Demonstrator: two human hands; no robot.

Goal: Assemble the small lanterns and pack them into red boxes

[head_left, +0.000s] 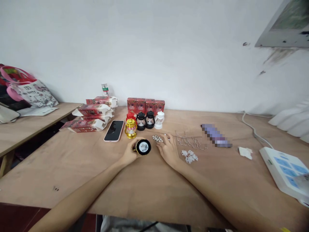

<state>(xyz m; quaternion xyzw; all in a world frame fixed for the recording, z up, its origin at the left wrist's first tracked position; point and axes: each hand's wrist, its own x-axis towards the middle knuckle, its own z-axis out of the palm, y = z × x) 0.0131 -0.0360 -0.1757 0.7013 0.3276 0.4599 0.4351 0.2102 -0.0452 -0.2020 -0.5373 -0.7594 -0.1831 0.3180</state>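
My left hand [130, 153] is wrapped round a small lantern [144, 147], tipped so that its round black base with a pale centre faces me. A bit of gold shows at its side. My right hand [170, 151] rests over the table with fingers spread, its fingertips beside a cluster of small silver button cells [157, 138]. Thin bent metal wires [188, 141] and small white plastic pieces [190, 157] lie to its right. Behind my hands stand a gold lantern [131, 129], a red lantern [130, 115], two black lanterns [141, 121] and a white lantern [159, 120].
Several red boxes [145, 105] stand against the wall, and opened red cartons [91, 117] pile up at the left. A phone [114, 131] lies near them. Rightward are a blurred-out purple object [216, 135], a white scrap [245, 152] and a white power strip [277, 170] with its cord.
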